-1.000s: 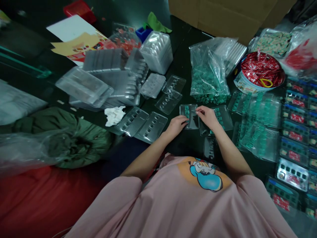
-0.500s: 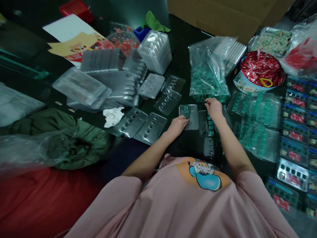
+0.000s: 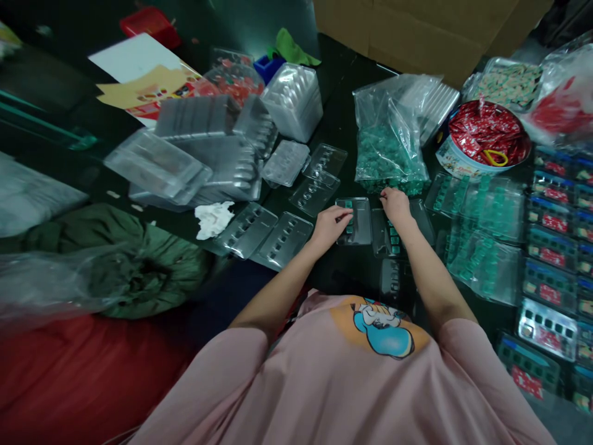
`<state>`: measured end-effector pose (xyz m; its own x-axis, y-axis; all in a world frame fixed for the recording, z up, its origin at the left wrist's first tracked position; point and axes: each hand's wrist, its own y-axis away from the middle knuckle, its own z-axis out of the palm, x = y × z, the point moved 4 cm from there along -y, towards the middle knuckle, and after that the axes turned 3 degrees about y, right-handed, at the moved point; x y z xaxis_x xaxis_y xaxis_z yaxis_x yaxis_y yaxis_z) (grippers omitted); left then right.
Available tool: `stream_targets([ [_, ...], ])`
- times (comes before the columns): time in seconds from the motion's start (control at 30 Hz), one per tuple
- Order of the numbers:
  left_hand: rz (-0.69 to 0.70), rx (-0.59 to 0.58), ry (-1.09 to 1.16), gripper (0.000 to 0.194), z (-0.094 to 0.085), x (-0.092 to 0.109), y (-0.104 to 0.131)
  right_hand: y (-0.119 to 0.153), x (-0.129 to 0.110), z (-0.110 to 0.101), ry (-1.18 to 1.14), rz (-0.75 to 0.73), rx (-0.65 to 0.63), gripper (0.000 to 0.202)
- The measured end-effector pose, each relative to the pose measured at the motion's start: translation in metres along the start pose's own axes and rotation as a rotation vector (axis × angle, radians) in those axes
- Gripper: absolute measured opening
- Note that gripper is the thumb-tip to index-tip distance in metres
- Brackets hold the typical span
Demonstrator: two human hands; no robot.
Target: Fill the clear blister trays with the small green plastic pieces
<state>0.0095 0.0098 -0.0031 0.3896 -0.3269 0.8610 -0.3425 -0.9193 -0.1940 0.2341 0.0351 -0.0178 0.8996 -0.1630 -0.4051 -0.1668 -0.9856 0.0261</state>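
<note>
My left hand point(image 3: 330, 227) reaches over a clear plastic tray point(image 3: 362, 230), its fingers drawn together in a pinch. Under and beside those fingertips, small green square pieces point(image 3: 348, 204) sit in a column in the tray; what the fingers grip is hidden. My right hand point(image 3: 395, 205) is closed at the near edge of a clear bag point(image 3: 389, 148) of green pieces, fingertips together by loose pieces there. I cannot make out anything between them. Partly below my right wrist lies another clear tray point(image 3: 380, 233) with a column of green pieces.
Filled green trays point(image 3: 495, 207) overlap on the right, beside a round tin point(image 3: 463, 162) of red packets and rows of packed blisters point(image 3: 551, 259). Stacked clear trays point(image 3: 222, 161) stand at left, near a crumpled white tissue point(image 3: 213, 219). A cardboard box point(image 3: 407, 37) is behind.
My left hand has lifted from the tray's lower left edge to the green pieces in it, fingers now pinched. My right hand has shifted slightly left and down by the bag.
</note>
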Motion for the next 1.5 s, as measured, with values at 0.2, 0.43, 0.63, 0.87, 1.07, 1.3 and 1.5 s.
stream_targets([
  [0.2, -0.260, 0.027, 0.467, 0.034, 0.016, -0.004, -0.015, 0.013, -0.015, 0.004, -0.654, -0.085, -0.055, 0.014],
  [0.43, -0.615, 0.035, 0.927, 0.046, 0.024, -0.003, -0.006, 0.036, -0.048, 0.002, -0.935, -0.188, -0.135, 0.017],
  [0.63, -0.637, 0.138, 0.967, 0.040, 0.011, -0.003, 0.000, 0.050, -0.056, 0.001, -0.889, -0.182, -0.095, 0.015],
  [0.87, -0.659, 0.161, 1.009, 0.042, 0.008, 0.000, 0.003, 0.061, -0.059, 0.015, -1.010, -0.151, -0.207, 0.025],
  [1.07, -0.650, 0.182, 0.972, 0.040, 0.005, -0.003, 0.006, 0.067, -0.062, 0.020, -0.904, -0.237, -0.187, 0.024],
  [1.3, -0.620, 0.167, 0.840, 0.041, -0.003, -0.001, 0.015, 0.079, -0.070, 0.003, -0.640, -0.453, -0.075, 0.025],
  [1.5, -0.643, 0.149, 0.799, 0.044, -0.003, -0.008, 0.023, 0.085, -0.070, -0.003, -0.576, -0.547, -0.163, 0.022],
])
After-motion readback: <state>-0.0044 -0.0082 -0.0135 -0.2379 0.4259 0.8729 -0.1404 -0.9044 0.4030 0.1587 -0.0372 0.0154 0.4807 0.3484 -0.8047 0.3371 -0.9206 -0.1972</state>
